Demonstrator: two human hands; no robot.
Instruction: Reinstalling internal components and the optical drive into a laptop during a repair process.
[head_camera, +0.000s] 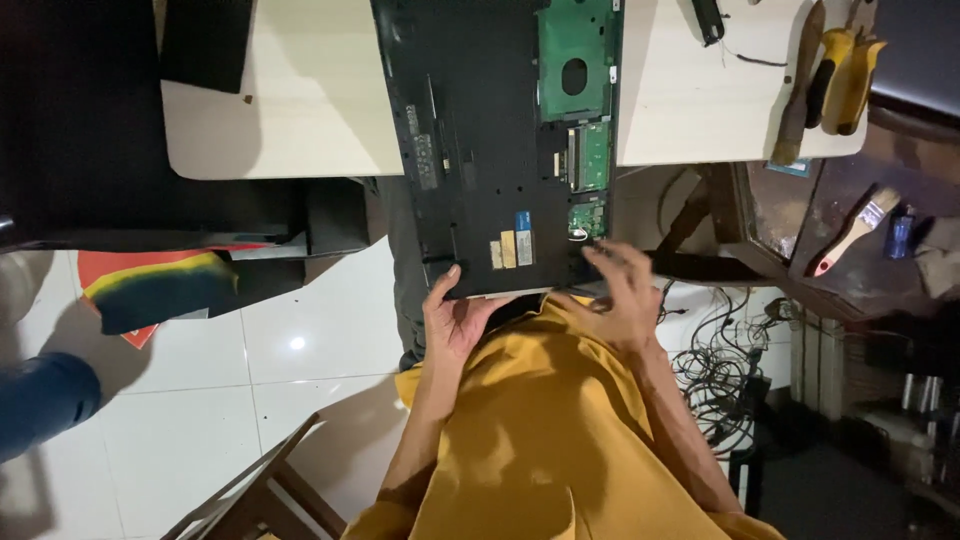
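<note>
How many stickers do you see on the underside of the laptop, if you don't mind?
3 on the laptop near its edge by the hands: a blue sticker, with two yellowish stickers below it. Others may be hidden.

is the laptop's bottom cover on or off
Partly off: the upturned laptop shows bare green circuit boards along one side, the rest under black casing. The left hand and right hand grip its near edge.
</note>
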